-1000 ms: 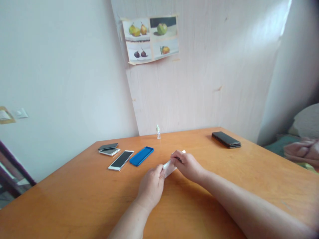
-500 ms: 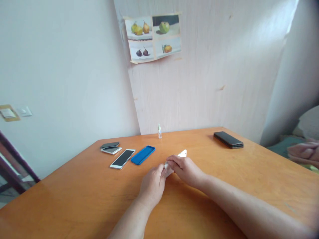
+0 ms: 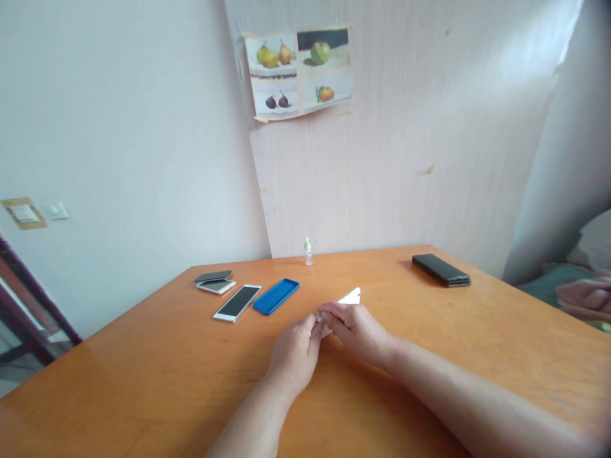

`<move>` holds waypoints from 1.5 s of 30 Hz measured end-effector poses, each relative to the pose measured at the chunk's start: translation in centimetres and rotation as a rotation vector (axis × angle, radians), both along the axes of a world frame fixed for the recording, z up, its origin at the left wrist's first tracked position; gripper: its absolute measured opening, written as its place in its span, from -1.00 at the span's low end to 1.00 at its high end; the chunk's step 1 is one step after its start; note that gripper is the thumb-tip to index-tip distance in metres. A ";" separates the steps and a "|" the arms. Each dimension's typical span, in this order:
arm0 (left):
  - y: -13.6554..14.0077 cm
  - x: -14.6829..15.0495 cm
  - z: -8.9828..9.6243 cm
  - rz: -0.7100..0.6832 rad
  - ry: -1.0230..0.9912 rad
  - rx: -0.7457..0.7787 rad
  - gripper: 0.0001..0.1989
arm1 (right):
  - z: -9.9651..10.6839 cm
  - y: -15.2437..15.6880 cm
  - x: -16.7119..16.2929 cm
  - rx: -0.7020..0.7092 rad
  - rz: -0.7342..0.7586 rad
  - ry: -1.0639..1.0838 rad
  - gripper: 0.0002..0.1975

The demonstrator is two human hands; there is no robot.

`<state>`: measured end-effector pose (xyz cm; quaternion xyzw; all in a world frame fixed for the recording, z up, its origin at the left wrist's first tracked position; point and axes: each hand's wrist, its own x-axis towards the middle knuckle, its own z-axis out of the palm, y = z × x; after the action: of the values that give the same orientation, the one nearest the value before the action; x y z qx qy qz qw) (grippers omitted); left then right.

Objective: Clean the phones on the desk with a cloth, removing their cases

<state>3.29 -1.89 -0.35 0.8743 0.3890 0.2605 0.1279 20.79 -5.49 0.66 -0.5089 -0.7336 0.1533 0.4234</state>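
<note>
Over the middle of the table, my left hand [image 3: 296,353] is closed around the near end of a white phone [image 3: 352,296]. My right hand [image 3: 356,327] lies across the same phone, fingers bent and pressed together at its edge. Where the fingertips of both hands meet, a small pale bit shows; what it is cannot be made out. The phone's far corner, with a small dark spot, sticks out beyond my right knuckles; most of its body is hidden. To the left lie an open blue phone case [image 3: 275,296] and another white phone [image 3: 237,303], its dark screen facing up.
Further left, a dark flat phone [image 3: 212,277] rests partly on a white one [image 3: 216,287]. A small clear bottle [image 3: 308,252] stands at the table's back edge. Stacked dark phones or cases [image 3: 441,270] lie at the back right. A chair [image 3: 35,305] stands beyond the left edge.
The view has shifted slightly, so everything sits a little further right. My hands keep their hold, with the fingertips drawn a bit closer together and less of the phone showing between them.
</note>
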 end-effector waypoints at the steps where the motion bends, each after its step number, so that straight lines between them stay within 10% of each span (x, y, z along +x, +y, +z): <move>1: 0.0 0.0 -0.1 -0.006 -0.009 -0.004 -0.72 | 0.1 -0.2 -0.6 -0.001 0.049 -0.003 -0.69; 10: -0.3 0.1 0.4 0.020 0.031 0.040 -0.69 | 0.0 1.5 4.1 -0.025 -0.307 0.016 -0.66; 18: -0.1 0.0 -0.1 -0.006 -0.018 0.013 -0.73 | 0.9 -0.7 -0.7 -0.024 0.040 -0.072 -0.70; 27: -0.3 0.0 0.3 0.021 0.014 0.032 -0.66 | -0.1 1.3 3.4 -0.030 -0.273 -0.005 -0.71; 34: -0.1 -0.1 0.0 0.007 -0.026 -0.013 -0.70 | 1.1 -1.0 -0.6 -0.008 0.052 -0.087 -0.73; 41: -0.2 0.0 0.3 0.029 0.018 0.027 -0.66 | 1.0 0.2 2.7 -0.016 -0.255 -0.118 -0.73; 45: -0.2 -0.1 0.2 0.007 0.007 0.025 -0.67 | 1.1 -0.5 1.8 -0.004 -0.182 -0.145 -0.70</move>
<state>3.21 -2.05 -0.12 0.8754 0.3890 0.2629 0.1147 22.57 -5.94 1.78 -0.5841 -0.7127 0.0782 0.3805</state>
